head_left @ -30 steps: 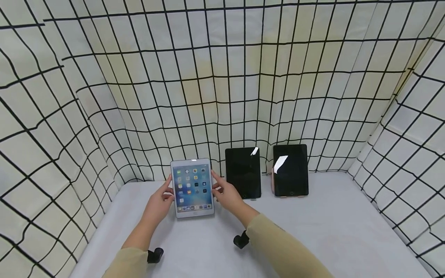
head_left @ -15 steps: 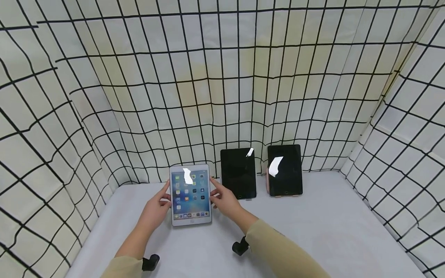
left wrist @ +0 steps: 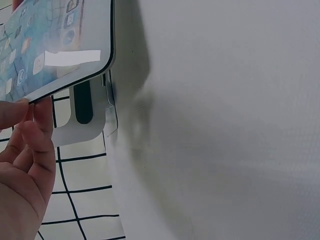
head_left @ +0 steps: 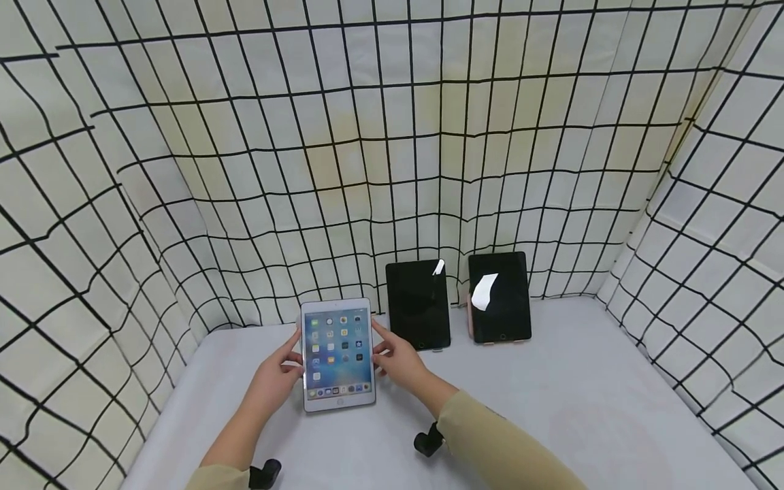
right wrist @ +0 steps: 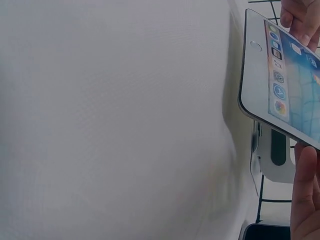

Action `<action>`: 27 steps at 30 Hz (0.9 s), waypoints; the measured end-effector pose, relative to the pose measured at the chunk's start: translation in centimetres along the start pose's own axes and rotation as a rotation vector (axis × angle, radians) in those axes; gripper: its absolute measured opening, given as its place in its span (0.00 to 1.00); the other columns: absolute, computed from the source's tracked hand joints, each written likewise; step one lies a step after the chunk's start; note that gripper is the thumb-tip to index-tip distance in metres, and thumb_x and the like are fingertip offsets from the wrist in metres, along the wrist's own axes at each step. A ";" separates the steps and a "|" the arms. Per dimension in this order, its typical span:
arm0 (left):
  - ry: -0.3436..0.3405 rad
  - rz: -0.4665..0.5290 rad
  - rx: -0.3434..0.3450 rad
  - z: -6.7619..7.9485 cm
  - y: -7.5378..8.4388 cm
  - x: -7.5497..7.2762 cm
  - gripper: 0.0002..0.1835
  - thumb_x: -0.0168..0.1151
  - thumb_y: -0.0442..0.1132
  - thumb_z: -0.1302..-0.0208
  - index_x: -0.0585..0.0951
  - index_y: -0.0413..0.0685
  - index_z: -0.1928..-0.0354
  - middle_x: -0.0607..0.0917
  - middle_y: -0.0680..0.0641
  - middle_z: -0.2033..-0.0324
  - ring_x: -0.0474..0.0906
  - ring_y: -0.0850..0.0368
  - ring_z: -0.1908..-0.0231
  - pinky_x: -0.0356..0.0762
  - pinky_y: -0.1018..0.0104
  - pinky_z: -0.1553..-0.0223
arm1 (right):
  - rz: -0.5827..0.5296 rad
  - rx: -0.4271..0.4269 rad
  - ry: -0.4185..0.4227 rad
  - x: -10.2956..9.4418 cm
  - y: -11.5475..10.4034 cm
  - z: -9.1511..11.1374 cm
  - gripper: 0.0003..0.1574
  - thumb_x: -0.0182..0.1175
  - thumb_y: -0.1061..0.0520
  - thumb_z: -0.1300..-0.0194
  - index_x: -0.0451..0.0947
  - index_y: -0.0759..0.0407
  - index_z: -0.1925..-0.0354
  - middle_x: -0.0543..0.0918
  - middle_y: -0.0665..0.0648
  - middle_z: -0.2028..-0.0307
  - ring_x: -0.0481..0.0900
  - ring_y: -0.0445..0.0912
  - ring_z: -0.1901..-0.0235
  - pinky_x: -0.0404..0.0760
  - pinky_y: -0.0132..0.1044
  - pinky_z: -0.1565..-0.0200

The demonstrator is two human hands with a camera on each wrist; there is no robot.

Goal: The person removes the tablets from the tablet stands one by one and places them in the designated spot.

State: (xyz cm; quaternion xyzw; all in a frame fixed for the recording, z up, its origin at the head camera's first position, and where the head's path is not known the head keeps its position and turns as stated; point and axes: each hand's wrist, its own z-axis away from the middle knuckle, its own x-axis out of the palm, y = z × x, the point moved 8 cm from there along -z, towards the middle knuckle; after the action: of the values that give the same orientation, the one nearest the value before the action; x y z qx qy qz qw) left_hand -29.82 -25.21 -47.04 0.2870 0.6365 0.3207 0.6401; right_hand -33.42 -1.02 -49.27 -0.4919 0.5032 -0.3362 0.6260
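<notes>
A white tablet (head_left: 339, 354) with its home screen lit is held upright, leaning back, between both hands. My left hand (head_left: 273, 381) pinches its left edge with thumb and fingers. On the opposite edge, my right hand (head_left: 401, 357) grips in the same way. In the left wrist view, a pale stand (left wrist: 85, 134) with a dark green slot shows behind the tablet's lower part. The right wrist view shows this stand (right wrist: 272, 172) too; whether the tablet touches it I cannot tell.
Two black tablets, one nearer (head_left: 418, 306) and one farther right (head_left: 499, 303), stand with dark screens near the back wall. The white tabletop (head_left: 551, 415) is bounded by white walls with a black grid (head_left: 392, 163). Small black devices are strapped to both wrists.
The white tablet has come lower in the head view, toward me, with both hands still on its edges. A bright reflection on its screen came and went. The head view shifted slightly.
</notes>
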 end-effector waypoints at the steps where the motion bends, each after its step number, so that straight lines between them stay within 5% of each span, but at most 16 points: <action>1: -0.005 0.002 -0.004 0.1 0.0 0.0 0.40 0.57 0.31 0.32 0.54 0.58 0.22 0.78 0.40 0.48 0.79 0.50 0.52 0.78 0.62 0.60 | -0.002 0.003 -0.003 0.0 0.0 0.1 0.47 0.62 0.66 0.33 0.59 0.35 0.25 0.79 0.53 0.62 0.82 0.45 0.67 0.83 0.36 0.65; 27: -0.131 0.064 -0.060 1.5 -1.3 0.5 0.42 0.59 0.28 0.35 0.55 0.52 0.22 0.78 0.40 0.55 0.77 0.51 0.64 0.75 0.63 0.72 | -0.075 0.098 -0.059 1.0 1.9 1.1 0.47 0.66 0.66 0.37 0.63 0.38 0.27 0.81 0.54 0.68 0.84 0.45 0.71 0.84 0.37 0.66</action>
State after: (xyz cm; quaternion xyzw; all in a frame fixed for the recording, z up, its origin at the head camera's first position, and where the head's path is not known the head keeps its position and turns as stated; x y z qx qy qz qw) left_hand -28.24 -25.61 -48.36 0.3082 0.5740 0.3403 0.6780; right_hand -32.23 -1.04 -51.40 -0.4887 0.4487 -0.3691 0.6508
